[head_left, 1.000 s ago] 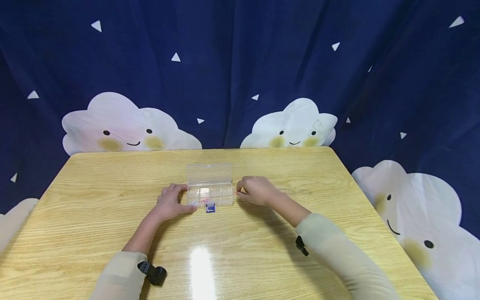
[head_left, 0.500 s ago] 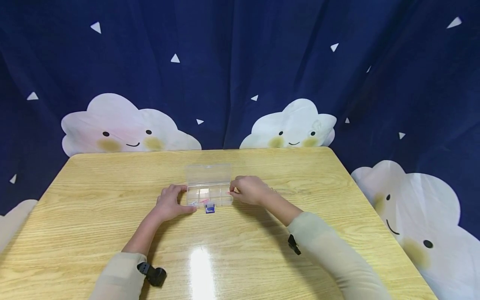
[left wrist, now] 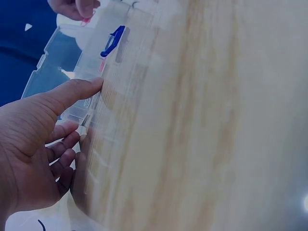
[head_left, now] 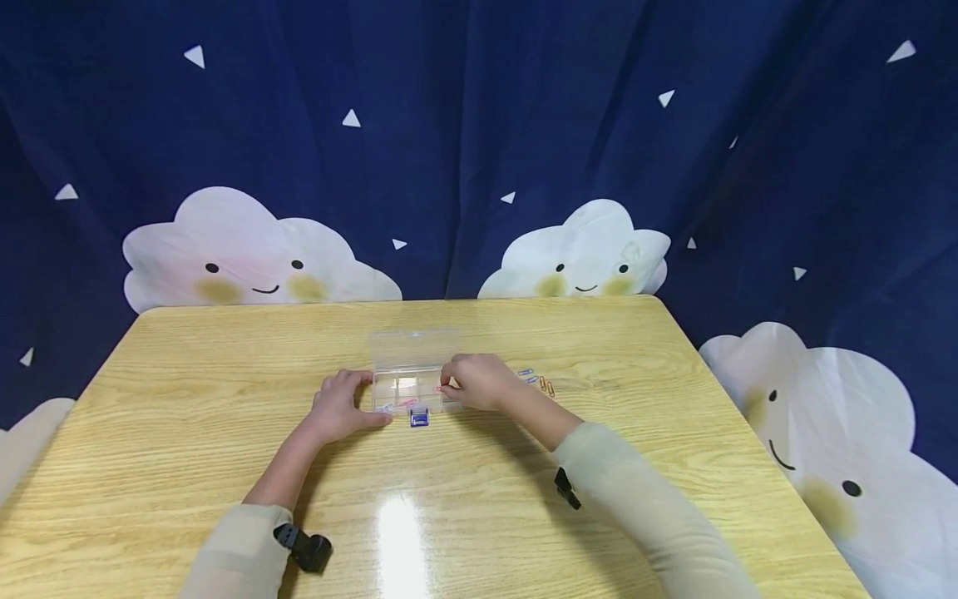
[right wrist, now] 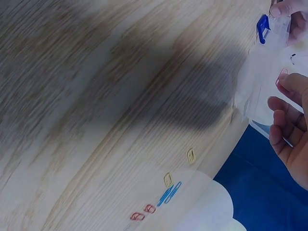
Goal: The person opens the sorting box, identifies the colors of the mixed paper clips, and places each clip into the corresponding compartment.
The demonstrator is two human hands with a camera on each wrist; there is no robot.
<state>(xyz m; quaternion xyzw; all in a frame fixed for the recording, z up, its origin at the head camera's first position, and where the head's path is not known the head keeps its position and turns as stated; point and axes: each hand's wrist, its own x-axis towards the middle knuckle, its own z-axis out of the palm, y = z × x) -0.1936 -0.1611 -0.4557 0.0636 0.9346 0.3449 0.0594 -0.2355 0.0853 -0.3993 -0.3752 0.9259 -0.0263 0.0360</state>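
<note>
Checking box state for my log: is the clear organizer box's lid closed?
No, the lid lies flat behind the clear organizer box, leaving its compartments uncovered.

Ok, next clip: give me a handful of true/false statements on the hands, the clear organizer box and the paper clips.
1. The clear organizer box has its lid open. True.
2. The right hand pinches a pink paper clip over the box. True.
3. The left hand is lifted off the wooden table, away from the box. False: it steadies the box's left end.
4. No loose paper clips lie on the table. False: several lie right of the box.
</note>
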